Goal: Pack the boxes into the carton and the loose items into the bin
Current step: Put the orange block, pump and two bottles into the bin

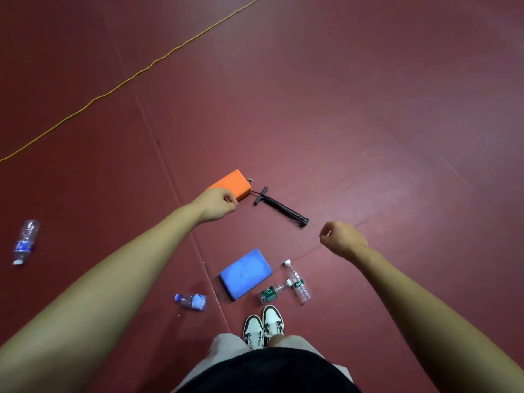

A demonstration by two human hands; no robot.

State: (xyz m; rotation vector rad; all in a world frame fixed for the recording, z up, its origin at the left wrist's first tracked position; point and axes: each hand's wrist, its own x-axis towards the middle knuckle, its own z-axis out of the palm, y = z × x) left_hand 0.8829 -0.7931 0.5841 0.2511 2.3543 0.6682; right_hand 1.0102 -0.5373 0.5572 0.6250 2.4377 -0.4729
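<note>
1. Both hands are held out over the floor with fingers curled into loose fists. Nothing is seen inside the left hand (218,204) or the right hand (341,239).
2. An orange rectangular foam-like block (234,182) is laid flat on the floor, and its near corner is covered in the view by the left hand.
3. A black hand pump with a T-shaped handle (279,207) is laid just beside that block, between the two hands.
4. A blue rectangular block (246,273) is laid flat nearer the feet.
5. A clear plastic bottle with a green label (273,292) and a clear bottle with a white cap (296,280) are laid just beside the blue block, touching each other.
6. A small clear bottle with a blue cap (191,301) lies on the blue block's other side. A crushed clear bottle with a blue label (25,242) lies well apart at the left.
7. No label writing can be read.
8. White and dark sneakers (263,326) are seen below.
9. The dark red matted floor (368,109) is crossed by seams and a thin yellow rope (127,79).
</note>
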